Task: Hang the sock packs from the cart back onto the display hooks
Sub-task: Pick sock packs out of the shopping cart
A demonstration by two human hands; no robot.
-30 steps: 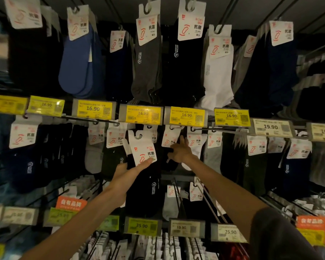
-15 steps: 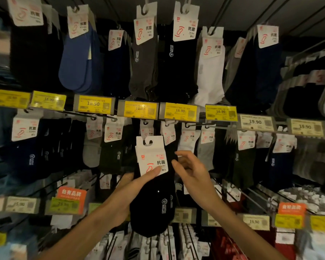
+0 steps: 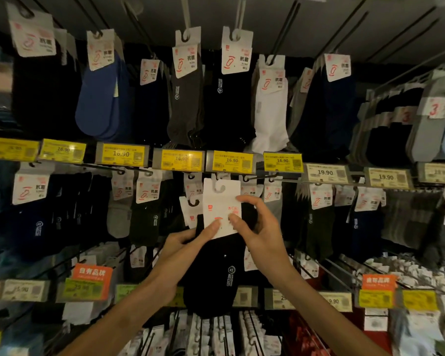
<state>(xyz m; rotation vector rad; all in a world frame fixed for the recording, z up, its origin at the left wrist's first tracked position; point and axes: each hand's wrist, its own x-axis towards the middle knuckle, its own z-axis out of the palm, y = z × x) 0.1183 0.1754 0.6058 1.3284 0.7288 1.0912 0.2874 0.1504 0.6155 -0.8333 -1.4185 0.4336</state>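
The black sock pack (image 3: pixel 216 273) hangs upright between the two hands, its long axis running from the white header card (image 3: pixel 220 201) at the top down to the toe below the wrists. The card's hanging slot sits just above both sets of fingertips and just under the yellow price tag (image 3: pixel 232 161). The display hook it should go on must lie up and away from the hands, behind that tag, but its tip is not plainly shown.

The left hand (image 3: pixel 188 242) grips the pack from the lower left, its thumb pressed on the face of the card. The right hand (image 3: pixel 260 227) pinches the card's right edge between thumb and curled fingers, a little higher and nearer the slot. Both hands are close together, clamped on the one pack. The likely next move is a short lift and push away.
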